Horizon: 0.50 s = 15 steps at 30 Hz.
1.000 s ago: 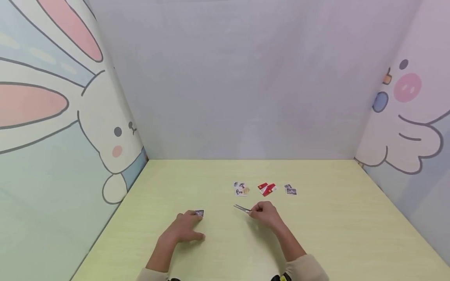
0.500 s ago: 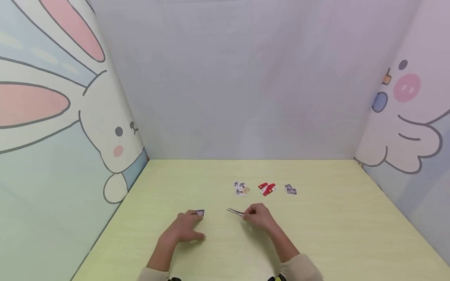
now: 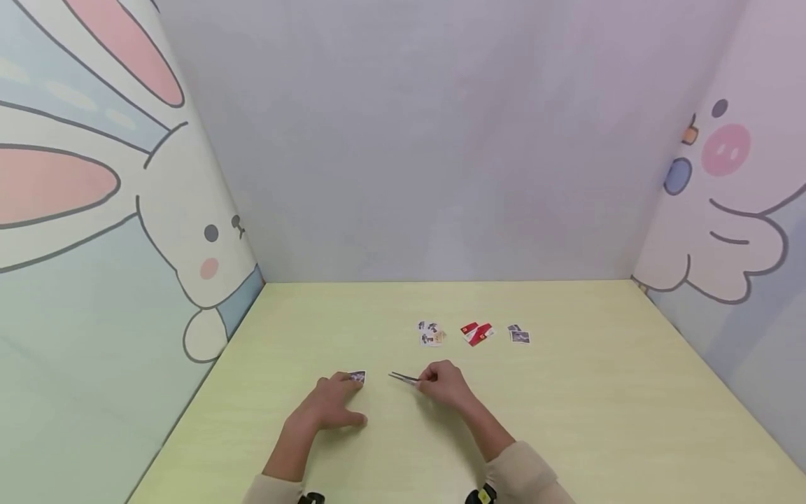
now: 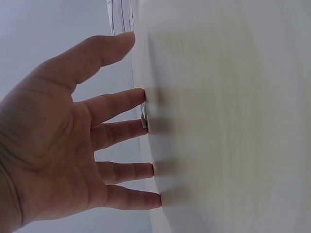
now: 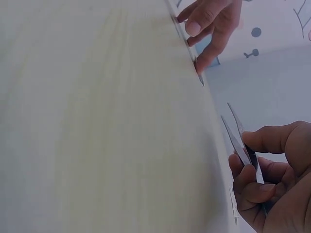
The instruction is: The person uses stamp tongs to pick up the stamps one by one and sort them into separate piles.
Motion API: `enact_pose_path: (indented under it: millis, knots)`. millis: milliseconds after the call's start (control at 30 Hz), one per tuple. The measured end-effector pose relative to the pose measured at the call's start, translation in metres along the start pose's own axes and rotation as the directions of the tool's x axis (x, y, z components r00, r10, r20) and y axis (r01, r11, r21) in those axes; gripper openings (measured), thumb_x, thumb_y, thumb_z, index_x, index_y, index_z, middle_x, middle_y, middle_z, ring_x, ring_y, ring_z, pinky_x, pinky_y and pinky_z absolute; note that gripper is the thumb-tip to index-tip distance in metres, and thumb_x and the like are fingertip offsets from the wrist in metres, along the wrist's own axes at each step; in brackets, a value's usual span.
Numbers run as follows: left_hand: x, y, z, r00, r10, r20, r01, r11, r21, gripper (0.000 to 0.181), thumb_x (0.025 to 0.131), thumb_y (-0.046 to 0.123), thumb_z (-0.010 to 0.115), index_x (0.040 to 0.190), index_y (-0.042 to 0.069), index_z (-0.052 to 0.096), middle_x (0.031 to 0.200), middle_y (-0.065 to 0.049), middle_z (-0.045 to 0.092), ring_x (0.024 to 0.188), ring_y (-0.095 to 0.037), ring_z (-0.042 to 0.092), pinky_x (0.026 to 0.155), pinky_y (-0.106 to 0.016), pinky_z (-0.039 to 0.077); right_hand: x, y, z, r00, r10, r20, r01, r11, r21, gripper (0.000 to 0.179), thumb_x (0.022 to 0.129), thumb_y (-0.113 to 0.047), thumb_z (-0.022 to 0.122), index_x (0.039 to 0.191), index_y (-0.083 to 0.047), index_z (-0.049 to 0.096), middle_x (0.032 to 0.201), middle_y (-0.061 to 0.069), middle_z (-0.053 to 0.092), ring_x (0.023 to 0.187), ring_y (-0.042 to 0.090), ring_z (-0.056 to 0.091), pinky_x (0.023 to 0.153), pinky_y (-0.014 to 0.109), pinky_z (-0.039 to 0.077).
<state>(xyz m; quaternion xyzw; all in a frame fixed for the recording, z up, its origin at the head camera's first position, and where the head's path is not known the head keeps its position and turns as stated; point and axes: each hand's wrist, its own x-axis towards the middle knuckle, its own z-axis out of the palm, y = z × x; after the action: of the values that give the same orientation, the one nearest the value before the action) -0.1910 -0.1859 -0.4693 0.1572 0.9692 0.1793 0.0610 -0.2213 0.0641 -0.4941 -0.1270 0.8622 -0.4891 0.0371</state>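
Note:
My left hand [image 3: 327, 404] rests its fingertips on the table, fingers spread and nearly straight, as the left wrist view also shows. Under its index and middle fingertips lies a small dark picture card [image 3: 358, 376] with a white border, partly covered by the fingers. My right hand [image 3: 443, 383] pinches a pair of metal tweezers [image 3: 404, 378] between thumb and fingers. The tweezers' tips stand apart and point left toward the card, a short gap from it. In the right wrist view the tweezers [image 5: 238, 138] hold nothing between their tips.
Farther back on the pale yellow table [image 3: 585, 392] lie small groups of cards: white picture cards [image 3: 431, 334], red-and-white cards [image 3: 477, 333] and dark picture cards [image 3: 519, 337]. A grey backdrop [image 3: 403, 140] and side walls with cartoon animals enclose the table.
My right hand has moved left with the tweezers, bringing their tips closer to the card under my left hand. The left hand has stayed in place on the card.

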Motion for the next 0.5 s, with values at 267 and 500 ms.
enact_pose_path:
  millis: [267, 500]
  knots:
    - [0.000, -0.001, 0.000, 1.000, 0.018, -0.014, -0.018, 1.000, 0.005, 0.063, 0.067, 0.035, 0.079, 0.120, 0.004, 0.062, 0.124, -0.019, 0.049, 0.099, -0.038, 0.048, 0.079, -0.051, 0.045, 0.009, -0.001, 0.012, 0.999, -0.027, 0.030, 0.028, 0.999, -0.039, 0.005, 0.081, -0.006, 0.068, 0.078, -0.003, 0.067, 0.067, -0.002, 0.055, 0.060, 0.012, 0.048, 0.053, 0.024, 0.041]
    - [0.001, -0.002, 0.000, 1.000, 0.020, -0.018, -0.020, 1.000, -0.006, 0.064, 0.067, 0.037, 0.079, 0.120, 0.005, 0.062, 0.125, -0.019, 0.049, 0.099, -0.037, 0.048, 0.081, -0.051, 0.045, 0.013, -0.004, 0.021, 0.999, -0.033, 0.036, 0.035, 0.998, -0.045, 0.005, 0.080, -0.005, 0.067, 0.077, -0.002, 0.067, 0.066, -0.001, 0.055, 0.060, 0.012, 0.048, 0.053, 0.024, 0.040]
